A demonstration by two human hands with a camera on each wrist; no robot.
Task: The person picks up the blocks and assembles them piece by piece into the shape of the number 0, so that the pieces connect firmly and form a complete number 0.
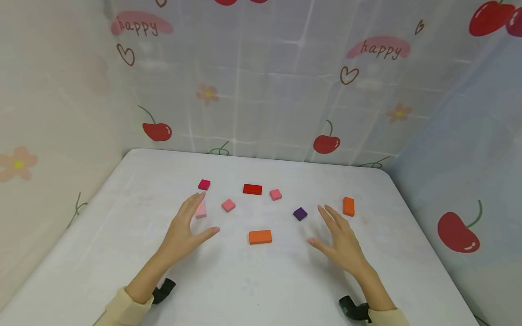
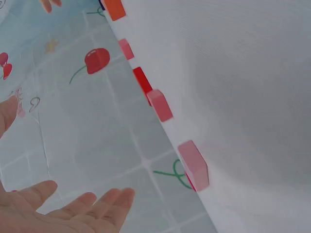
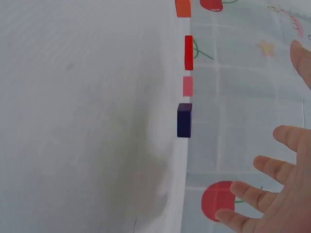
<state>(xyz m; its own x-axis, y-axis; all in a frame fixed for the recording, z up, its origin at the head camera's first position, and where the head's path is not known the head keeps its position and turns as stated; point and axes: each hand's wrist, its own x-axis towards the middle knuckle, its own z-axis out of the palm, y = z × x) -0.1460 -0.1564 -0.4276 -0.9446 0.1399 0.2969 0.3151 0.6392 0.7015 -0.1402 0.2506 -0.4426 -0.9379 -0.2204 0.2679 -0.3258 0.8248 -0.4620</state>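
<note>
My left hand [image 1: 183, 233] hovers over the left of the table, fingers extended and thumb spread, holding nothing. Its fingertips partly cover a light pink block [image 1: 200, 210]; a magenta block [image 1: 204, 184] lies just beyond. To the right of that hand is a pink block [image 1: 228, 205]. The right hand [image 1: 342, 242] is likewise spread and holds nothing, with a dark purple block [image 1: 300, 214] left of its fingertips and an upright-lying orange block [image 1: 348, 206] just past them. Between the hands lies another orange block [image 1: 260, 237]. Farther back are a red block [image 1: 252, 189] and a second pink block [image 1: 275, 194].
The blocks lie apart on a white table [image 1: 261, 290] with rounded far corners. A printed curtain [image 1: 265, 113] with cherries and flowers hangs behind it and along both sides. Black wrist mounts [image 1: 164, 290] show below the hands.
</note>
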